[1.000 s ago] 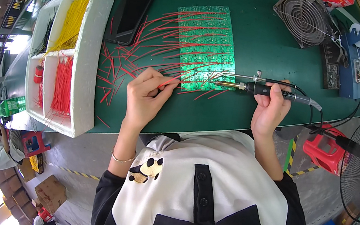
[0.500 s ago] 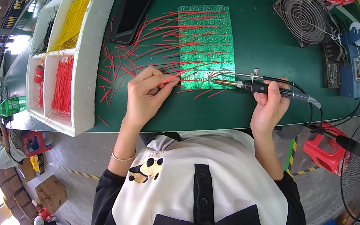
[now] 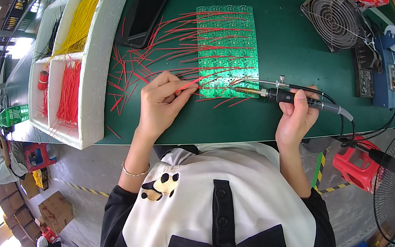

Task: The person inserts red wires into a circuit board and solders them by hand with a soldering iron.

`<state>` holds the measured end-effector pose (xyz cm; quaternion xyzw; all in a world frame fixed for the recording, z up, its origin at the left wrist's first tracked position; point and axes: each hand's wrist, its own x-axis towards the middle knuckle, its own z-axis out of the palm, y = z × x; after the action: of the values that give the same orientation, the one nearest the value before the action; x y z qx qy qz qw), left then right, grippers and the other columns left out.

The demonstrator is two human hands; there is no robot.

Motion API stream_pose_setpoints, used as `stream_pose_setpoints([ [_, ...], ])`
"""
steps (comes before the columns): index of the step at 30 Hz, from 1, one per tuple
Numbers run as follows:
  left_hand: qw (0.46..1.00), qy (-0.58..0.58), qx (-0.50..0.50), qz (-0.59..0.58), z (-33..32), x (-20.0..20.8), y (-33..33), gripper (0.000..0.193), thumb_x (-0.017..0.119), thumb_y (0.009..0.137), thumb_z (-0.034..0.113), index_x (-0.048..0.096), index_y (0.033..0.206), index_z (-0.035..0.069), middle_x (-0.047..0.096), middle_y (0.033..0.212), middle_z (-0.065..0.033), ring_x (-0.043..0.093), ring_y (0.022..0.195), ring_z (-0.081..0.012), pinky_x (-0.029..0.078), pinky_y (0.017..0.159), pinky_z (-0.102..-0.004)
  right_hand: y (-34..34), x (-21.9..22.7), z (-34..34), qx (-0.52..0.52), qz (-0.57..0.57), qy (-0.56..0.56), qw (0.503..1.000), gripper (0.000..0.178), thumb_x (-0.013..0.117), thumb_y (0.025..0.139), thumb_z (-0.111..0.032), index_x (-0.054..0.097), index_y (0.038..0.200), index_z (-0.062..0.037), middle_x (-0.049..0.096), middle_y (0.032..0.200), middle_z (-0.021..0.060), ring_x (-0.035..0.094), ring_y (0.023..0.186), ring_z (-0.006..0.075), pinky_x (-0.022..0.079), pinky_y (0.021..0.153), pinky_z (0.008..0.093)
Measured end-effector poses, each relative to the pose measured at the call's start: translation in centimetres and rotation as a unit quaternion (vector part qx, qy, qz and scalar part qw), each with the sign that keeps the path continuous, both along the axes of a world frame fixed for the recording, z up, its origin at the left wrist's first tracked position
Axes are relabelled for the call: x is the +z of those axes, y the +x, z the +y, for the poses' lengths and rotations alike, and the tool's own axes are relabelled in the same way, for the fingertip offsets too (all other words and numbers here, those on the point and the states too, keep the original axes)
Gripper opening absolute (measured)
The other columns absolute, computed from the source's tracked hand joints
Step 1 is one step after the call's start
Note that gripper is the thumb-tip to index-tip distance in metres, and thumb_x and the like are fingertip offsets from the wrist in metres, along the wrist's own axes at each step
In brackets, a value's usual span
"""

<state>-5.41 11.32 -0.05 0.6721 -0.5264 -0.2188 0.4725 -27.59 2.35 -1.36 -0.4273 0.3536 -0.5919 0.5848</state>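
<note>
A green circuit board panel (image 3: 243,48) lies on the green tabletop, with rows of red wires (image 3: 181,43) running across it and out to its left. My left hand (image 3: 162,100) is at the board's lower left corner, thumb and fingers pinched on a red wire (image 3: 189,84). My right hand (image 3: 297,119) is closed round the black handle of a soldering iron (image 3: 297,99). The iron points left, and its tip is over the lower part of the board. A thin metal feed tube (image 3: 253,81) is clamped along it. The exact contact at the tip is too small to make out.
To the left stands a white foam box (image 3: 101,61) with yellow, red and black wires in compartments. A black phone (image 3: 145,12) lies beside it, near loose red wire pieces (image 3: 121,78). A fan unit (image 3: 332,21) and a blue device (image 3: 389,71) stand right; cables trail from the iron.
Both hands stay almost in place. The iron and the left hand have shifted only very slightly; the red wire is still pinched.
</note>
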Motion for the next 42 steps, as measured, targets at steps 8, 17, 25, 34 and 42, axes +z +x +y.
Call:
stream_pose_setpoints([
  [8, 1.000, 0.022, -0.007, -0.016, 0.0, 0.3, 0.0, 0.014, 0.065, 0.071, -0.006, 0.068, 0.084, 0.001, 0.051, 0.072, 0.0010, 0.039, 0.055, 0.0000, 0.026, 0.043, -0.0156, 0.1, 0.4, 0.2, -0.006, 0.033, 0.011, 0.999, 0.013, 0.048, 0.088, -0.014, 0.045, 0.080, -0.0040, 0.034, 0.057, -0.0031, 0.029, 0.049, 0.0034, 0.023, 0.047, 0.0210],
  [17, 1.000, -0.011, 0.001, -0.003, -0.1, 0.0, 0.0, 0.014, 0.069, 0.070, -0.002, 0.068, 0.083, 0.002, 0.050, 0.067, 0.0002, 0.031, 0.046, -0.0022, 0.023, 0.040, -0.0201, -0.4, 0.6, -0.1, -0.005, -0.079, 0.042, 0.996, 0.012, 0.047, 0.086, -0.012, 0.047, 0.081, -0.0023, 0.039, 0.061, -0.0014, 0.031, 0.049, 0.0045, 0.024, 0.047, 0.0214],
  [25, 1.000, -0.007, -0.011, 0.004, -0.1, 0.2, 0.2, 0.014, 0.065, 0.074, -0.004, 0.067, 0.087, 0.000, 0.052, 0.069, -0.0015, 0.034, 0.047, -0.0031, 0.025, 0.041, -0.0195, -2.1, 1.0, -0.4, -0.053, -0.055, 0.040, 0.996, 0.016, 0.041, 0.090, -0.019, 0.049, 0.087, -0.0059, 0.034, 0.058, -0.0032, 0.029, 0.052, 0.0049, 0.024, 0.049, 0.0221],
  [34, 0.956, -0.119, 0.068, -0.260, 0.9, 1.7, 1.8, 0.022, 0.046, 0.090, 0.009, 0.063, 0.084, -0.003, 0.056, 0.077, -0.0056, 0.046, 0.064, -0.0112, 0.037, 0.057, -0.0218, -3.6, 1.6, -0.5, -0.078, -0.055, 0.018, 0.995, 0.015, 0.041, 0.090, -0.020, 0.048, 0.086, -0.0064, 0.033, 0.058, -0.0042, 0.029, 0.051, 0.0042, 0.024, 0.051, 0.0224],
  [42, 0.989, -0.082, 0.015, 0.125, 1.3, 2.2, -1.4, 0.012, 0.044, 0.092, 0.012, 0.041, 0.098, 0.002, 0.039, 0.064, 0.0036, 0.032, 0.055, -0.0038, 0.025, 0.050, -0.0177, -3.9, 0.9, -0.5, -0.067, -0.063, 0.033, 0.995, 0.015, 0.040, 0.090, -0.019, 0.047, 0.086, -0.0066, 0.031, 0.056, -0.0041, 0.027, 0.050, 0.0046, 0.023, 0.050, 0.0226],
])
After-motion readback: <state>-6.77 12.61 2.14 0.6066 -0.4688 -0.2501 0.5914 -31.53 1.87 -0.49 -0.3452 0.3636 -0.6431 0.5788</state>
